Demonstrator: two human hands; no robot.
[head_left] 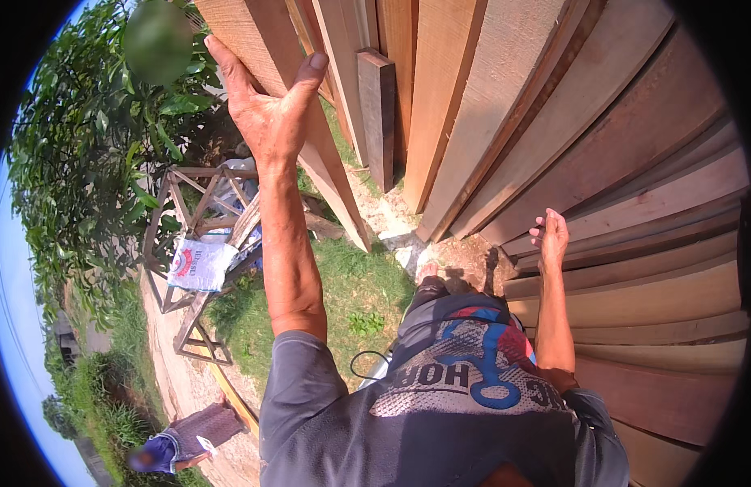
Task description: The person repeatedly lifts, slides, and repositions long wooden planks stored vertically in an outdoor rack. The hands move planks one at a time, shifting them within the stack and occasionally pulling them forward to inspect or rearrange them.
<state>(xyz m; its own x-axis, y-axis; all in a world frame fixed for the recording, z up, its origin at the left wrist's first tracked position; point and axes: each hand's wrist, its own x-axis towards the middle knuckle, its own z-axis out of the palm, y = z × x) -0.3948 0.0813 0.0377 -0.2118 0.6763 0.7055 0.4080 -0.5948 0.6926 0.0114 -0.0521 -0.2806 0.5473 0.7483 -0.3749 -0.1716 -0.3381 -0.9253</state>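
Note:
My left hand [270, 118] is raised and grips a long wooden plank [254, 40] from below, its thumb on one side and fingers along the other. The plank leans, and its lower end comes down over the grass. My right hand [552, 233] is held out at my side with fingers loosely curled and apart, nothing visible in it. Closest to it are several wooden boards [635, 207] standing on end in a fanned row. A short, darker board [377, 118] rests against the taller ones.
On the left stands a wooden frame [198, 199] with a white printed sack [203, 264] over it. Leafy bushes [91, 105] rise behind. A person [189, 438] is on the path at lower left. Grass [359, 300] and a concrete patch [465, 256] lie near my feet.

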